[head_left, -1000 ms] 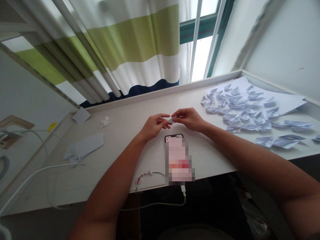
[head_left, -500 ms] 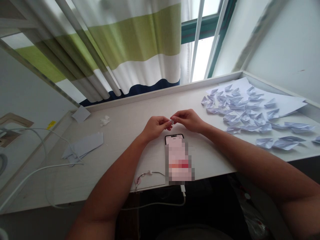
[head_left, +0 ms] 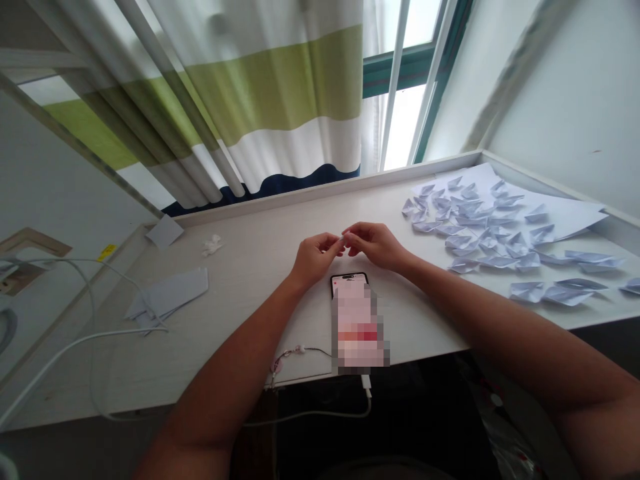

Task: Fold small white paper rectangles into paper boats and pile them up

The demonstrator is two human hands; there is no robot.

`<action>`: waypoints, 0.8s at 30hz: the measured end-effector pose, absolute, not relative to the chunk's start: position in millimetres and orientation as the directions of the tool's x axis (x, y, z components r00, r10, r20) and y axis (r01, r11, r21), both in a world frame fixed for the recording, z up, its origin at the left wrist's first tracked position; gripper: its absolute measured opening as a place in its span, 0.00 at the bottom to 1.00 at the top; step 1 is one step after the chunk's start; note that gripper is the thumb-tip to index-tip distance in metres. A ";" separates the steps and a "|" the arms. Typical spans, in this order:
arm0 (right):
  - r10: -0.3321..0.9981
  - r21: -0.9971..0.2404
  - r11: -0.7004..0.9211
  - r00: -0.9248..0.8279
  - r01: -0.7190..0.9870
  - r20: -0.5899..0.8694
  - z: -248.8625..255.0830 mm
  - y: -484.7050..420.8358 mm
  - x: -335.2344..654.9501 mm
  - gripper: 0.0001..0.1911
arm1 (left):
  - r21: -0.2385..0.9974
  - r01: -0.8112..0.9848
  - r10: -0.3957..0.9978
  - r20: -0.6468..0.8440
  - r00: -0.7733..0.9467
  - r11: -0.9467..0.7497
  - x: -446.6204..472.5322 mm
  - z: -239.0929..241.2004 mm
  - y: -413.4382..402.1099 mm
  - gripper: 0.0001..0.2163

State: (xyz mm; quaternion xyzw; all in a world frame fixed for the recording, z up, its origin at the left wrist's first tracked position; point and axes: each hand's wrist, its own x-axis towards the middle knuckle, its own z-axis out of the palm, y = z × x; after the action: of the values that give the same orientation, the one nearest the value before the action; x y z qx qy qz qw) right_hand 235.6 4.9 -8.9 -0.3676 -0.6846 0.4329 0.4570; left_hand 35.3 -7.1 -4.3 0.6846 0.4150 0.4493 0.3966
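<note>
paper (head_left: 343, 237), in the head view, shows as a tiny white bit over the desk (head_left: 250, 280), pinched between the fingertips of the left hand (head_left: 316, 255) and the right hand (head_left: 375, 244), which meet with fingers curled in; it is so small and covered that its shape is hard to make out. just on the near side of the hands lies a phone (head_left: 356, 327) with a cable (head_left: 367, 387) plugged in, while many folded pieces (head_left: 467, 217) spread at the right, some on flat sheets (head_left: 570, 207), and white slips (head_left: 173, 293) lie at the left near a crumpled wad (head_left: 212, 245).
</note>
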 end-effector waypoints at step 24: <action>0.875 -0.912 0.406 -0.318 0.068 0.365 -15.1 10.7 241.0 0.23 | 0.952 0.129 0.934 0.236 0.267 -0.278 31.4 -5.3 -4.3 0.19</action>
State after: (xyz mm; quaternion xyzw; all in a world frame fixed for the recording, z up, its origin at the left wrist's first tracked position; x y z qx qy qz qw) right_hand 241.0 10.7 -15.1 -0.3408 -0.6914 0.4256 0.4740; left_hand 31.4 -4.3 -5.3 0.6595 0.4031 0.4515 0.4458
